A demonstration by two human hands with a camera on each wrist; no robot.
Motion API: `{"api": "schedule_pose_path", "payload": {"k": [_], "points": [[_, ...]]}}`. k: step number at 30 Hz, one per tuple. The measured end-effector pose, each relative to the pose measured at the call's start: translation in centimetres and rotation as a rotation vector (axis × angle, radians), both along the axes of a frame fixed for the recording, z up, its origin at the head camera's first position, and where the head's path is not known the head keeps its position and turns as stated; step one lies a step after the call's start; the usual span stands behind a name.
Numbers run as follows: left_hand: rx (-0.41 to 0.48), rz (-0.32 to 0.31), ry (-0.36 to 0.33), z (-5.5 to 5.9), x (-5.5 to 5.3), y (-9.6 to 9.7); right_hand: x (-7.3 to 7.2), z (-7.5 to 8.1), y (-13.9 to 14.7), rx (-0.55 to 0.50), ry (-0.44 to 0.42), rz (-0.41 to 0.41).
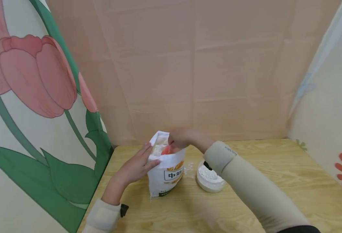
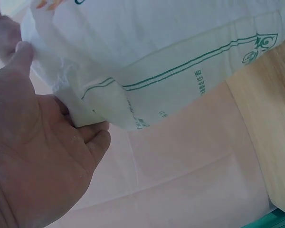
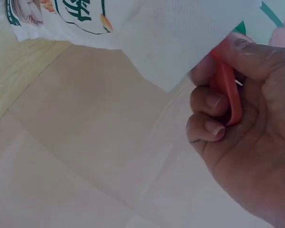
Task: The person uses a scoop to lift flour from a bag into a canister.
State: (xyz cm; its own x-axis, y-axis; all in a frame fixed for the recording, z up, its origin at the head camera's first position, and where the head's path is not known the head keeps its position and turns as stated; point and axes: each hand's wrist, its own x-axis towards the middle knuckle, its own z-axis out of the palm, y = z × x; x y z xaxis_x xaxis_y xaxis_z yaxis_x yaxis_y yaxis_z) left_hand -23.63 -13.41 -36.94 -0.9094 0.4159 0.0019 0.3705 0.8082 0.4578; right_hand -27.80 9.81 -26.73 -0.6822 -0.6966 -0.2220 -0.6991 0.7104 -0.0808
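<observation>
A white flour bag [image 1: 159, 171] with its top open stands on the table, white flour [image 1: 158, 149] showing inside. My left hand [image 1: 134, 166] grips the bag's rim at its left side, the thumb over the front and the fingers at the side. In the left wrist view, the left fingers [image 2: 99, 135] curl round the bag's corner. My right hand [image 1: 182, 137] is at the bag's mouth and holds a red scoop [image 1: 166, 149]. The scoop's red handle [image 3: 228, 90] lies within the curled right fingers in the right wrist view; its far end is hidden by the bag.
A round white bowl [image 1: 210, 187] heaped with flour stands right of the bag, partly behind the right sleeve. Some white specks lie on the wooden table [image 1: 264, 161] between them. Walls with printed flowers rise at left and right, and a pinkish-brown sheet [image 1: 194, 71] hangs behind.
</observation>
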Motion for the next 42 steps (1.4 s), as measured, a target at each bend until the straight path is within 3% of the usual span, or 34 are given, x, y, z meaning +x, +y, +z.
{"api": "schedule_pose_path", "payload": {"k": [2, 3, 6, 12, 17, 23, 30, 37, 42], "points": [[0.003, 0.0, 0.0, 0.0, 0.0, 0.1, -2.3, -1.7, 0.6, -0.02, 0.01, 0.021], [0.004, 0.001, 0.002, 0.0, 0.0, 0.2, -2.4, -2.0, 1.3, -0.071, 0.017, 0.028], [0.01, -0.001, -0.002, 0.0, -0.1, 0.2, -1.7, -2.4, 3.0, -0.216, 0.066, 0.021], [0.034, 0.002, -0.016, 0.0, 0.0, 0.1, -0.4, -4.1, 5.2, -0.501, 0.086, -0.084], [0.048, -0.005, -0.004, -0.2, -0.1, -0.1, 0.6, -5.7, 5.9, -0.64, 0.101, -0.141], [0.059, -0.014, 0.004, -0.3, -0.1, 0.0, 1.0, -6.5, 6.3, -0.697, 0.108, -0.153], [0.041, -0.013, 0.007, -0.2, 0.0, 0.1, 1.6, -5.6, 7.9, -0.745, 0.089, -0.173], [0.042, -0.028, 0.017, -0.3, 0.1, 0.0, 3.1, -4.1, 12.5, -0.76, 0.135, -0.214], [0.049, -0.025, 0.016, -0.1, 0.1, 0.0, 4.2, -4.6, 15.9, -0.698, 0.179, -0.267]]}}
